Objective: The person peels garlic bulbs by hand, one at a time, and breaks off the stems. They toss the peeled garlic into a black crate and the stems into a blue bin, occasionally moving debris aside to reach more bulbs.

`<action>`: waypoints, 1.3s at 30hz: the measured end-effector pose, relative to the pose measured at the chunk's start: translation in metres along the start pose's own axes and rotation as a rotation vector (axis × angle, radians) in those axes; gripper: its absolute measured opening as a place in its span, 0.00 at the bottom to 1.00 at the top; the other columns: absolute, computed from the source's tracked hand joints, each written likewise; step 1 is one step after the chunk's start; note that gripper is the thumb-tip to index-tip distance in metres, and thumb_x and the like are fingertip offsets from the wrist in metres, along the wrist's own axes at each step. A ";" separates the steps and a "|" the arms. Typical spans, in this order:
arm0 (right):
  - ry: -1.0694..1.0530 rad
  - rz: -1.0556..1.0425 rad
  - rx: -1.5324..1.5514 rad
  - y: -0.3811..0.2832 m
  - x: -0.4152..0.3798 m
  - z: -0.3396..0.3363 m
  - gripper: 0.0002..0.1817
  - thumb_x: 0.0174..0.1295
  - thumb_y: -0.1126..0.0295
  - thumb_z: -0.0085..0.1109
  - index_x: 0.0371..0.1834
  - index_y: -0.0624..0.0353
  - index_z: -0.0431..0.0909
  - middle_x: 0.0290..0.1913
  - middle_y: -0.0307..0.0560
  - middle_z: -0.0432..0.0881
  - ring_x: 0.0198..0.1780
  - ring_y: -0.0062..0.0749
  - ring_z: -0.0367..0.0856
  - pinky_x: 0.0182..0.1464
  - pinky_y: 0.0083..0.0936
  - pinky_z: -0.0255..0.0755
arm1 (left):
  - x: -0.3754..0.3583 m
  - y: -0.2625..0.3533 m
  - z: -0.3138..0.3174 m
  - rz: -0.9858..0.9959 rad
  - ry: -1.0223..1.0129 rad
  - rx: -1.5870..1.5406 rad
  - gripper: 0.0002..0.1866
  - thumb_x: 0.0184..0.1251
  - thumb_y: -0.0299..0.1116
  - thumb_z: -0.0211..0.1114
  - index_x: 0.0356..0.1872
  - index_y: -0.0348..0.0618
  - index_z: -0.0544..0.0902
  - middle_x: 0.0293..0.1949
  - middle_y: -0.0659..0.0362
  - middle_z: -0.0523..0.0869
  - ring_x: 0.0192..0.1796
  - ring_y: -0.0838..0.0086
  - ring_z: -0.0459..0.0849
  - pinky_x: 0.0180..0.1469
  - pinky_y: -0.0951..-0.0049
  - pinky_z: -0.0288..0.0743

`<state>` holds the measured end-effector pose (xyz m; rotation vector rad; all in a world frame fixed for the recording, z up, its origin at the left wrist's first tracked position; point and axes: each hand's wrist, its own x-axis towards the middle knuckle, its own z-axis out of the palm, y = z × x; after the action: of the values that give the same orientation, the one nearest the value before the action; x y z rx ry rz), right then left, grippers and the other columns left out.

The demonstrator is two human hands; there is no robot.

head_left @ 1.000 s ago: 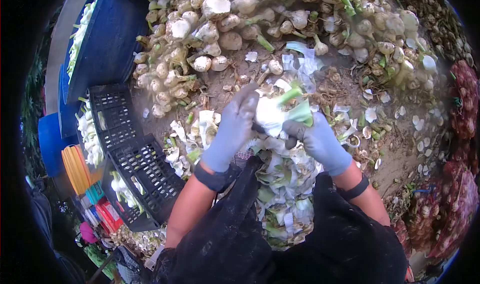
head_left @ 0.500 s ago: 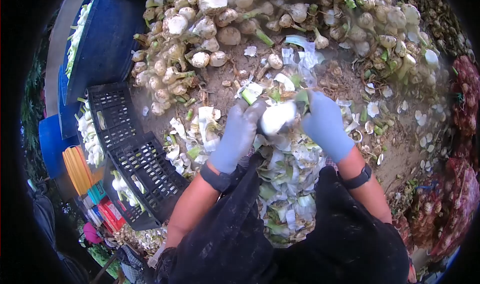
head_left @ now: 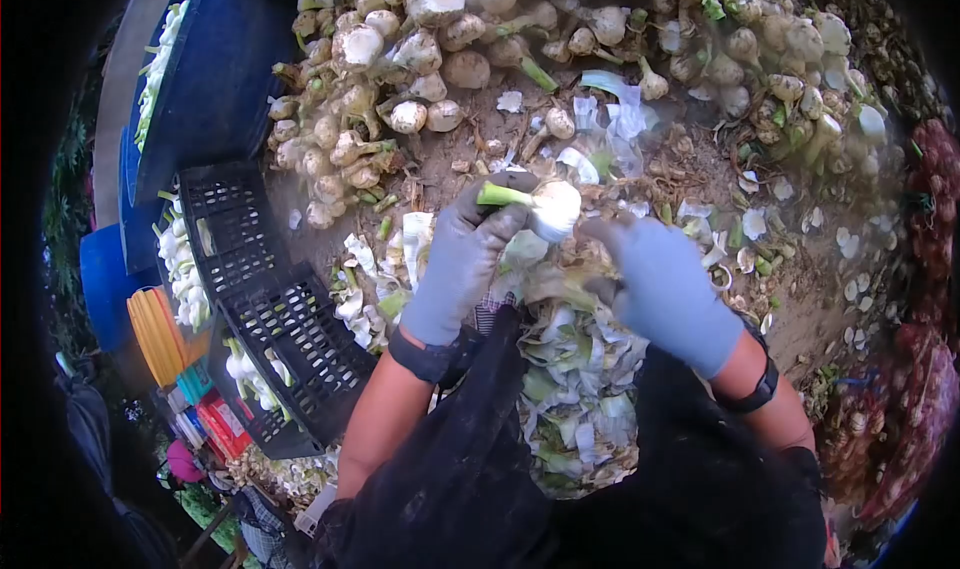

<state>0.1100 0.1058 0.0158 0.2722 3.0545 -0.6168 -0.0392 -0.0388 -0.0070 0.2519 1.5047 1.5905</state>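
My left hand [head_left: 462, 256], in a grey glove, grips a peeled white bulb [head_left: 553, 208] with a short green stalk pointing left. My right hand [head_left: 668, 291], also gloved, is just right of the bulb and apart from it, fingers spread, holding a loose strip of peel as far as I can tell. A heap of white and green peelings [head_left: 577, 369] lies between my knees, below both hands.
A big pile of unpeeled dirty bulbs [head_left: 450, 59] covers the ground ahead. Black plastic crates [head_left: 270, 309] with peeled bulbs stand at the left, beside a blue tub [head_left: 215, 69]. Red net sacks [head_left: 925, 369] lie at the right. Scattered peel scraps dot the soil.
The right hand has come off the bulb and dropped down to the right. The left hand now holds the bulb alone, turned so its stalk points left.
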 end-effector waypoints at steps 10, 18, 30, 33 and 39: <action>0.191 0.354 0.360 0.030 0.032 0.036 0.05 0.57 0.69 0.57 0.33 0.56 0.78 0.29 0.53 0.81 0.31 0.50 0.81 0.34 0.40 0.74 | -0.011 0.002 0.000 -0.044 -0.070 0.087 0.14 0.62 0.28 0.64 0.48 0.39 0.80 0.45 0.60 0.82 0.46 0.75 0.80 0.51 0.76 0.74; -0.317 0.174 0.320 0.009 -0.015 0.042 0.05 0.56 0.72 0.56 0.35 0.56 0.78 0.27 0.54 0.80 0.31 0.49 0.80 0.34 0.40 0.74 | 0.006 0.014 -0.017 -0.104 0.101 -0.623 0.13 0.70 0.27 0.53 0.52 0.36 0.74 0.48 0.52 0.82 0.47 0.68 0.83 0.49 0.65 0.83; 0.300 0.059 0.393 0.039 0.083 0.040 0.10 0.53 0.72 0.56 0.39 0.50 0.81 0.30 0.49 0.79 0.32 0.48 0.80 0.34 0.42 0.73 | 0.011 0.199 -0.145 0.403 -0.383 -0.919 0.22 0.69 0.44 0.55 0.54 0.37 0.75 0.53 0.52 0.78 0.53 0.69 0.78 0.54 0.68 0.75; 0.236 -0.132 -0.009 0.041 0.129 0.072 0.08 0.53 0.70 0.57 0.36 0.53 0.82 0.31 0.50 0.80 0.34 0.47 0.81 0.36 0.42 0.74 | 0.021 0.185 -0.123 0.329 -0.582 -0.742 0.22 0.73 0.44 0.50 0.57 0.37 0.73 0.54 0.51 0.77 0.54 0.67 0.78 0.54 0.66 0.76; 0.052 0.297 0.341 0.077 0.104 0.064 0.08 0.57 0.68 0.58 0.34 0.61 0.81 0.33 0.46 0.83 0.33 0.45 0.81 0.37 0.39 0.74 | 0.031 0.027 0.003 0.066 0.156 0.507 0.29 0.53 0.25 0.68 0.60 0.39 0.72 0.53 0.52 0.80 0.49 0.71 0.82 0.50 0.72 0.79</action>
<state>0.0199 0.1685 -0.0778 0.7396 2.8523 -1.1143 -0.0671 -0.0105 0.0045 0.4729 2.0289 1.2763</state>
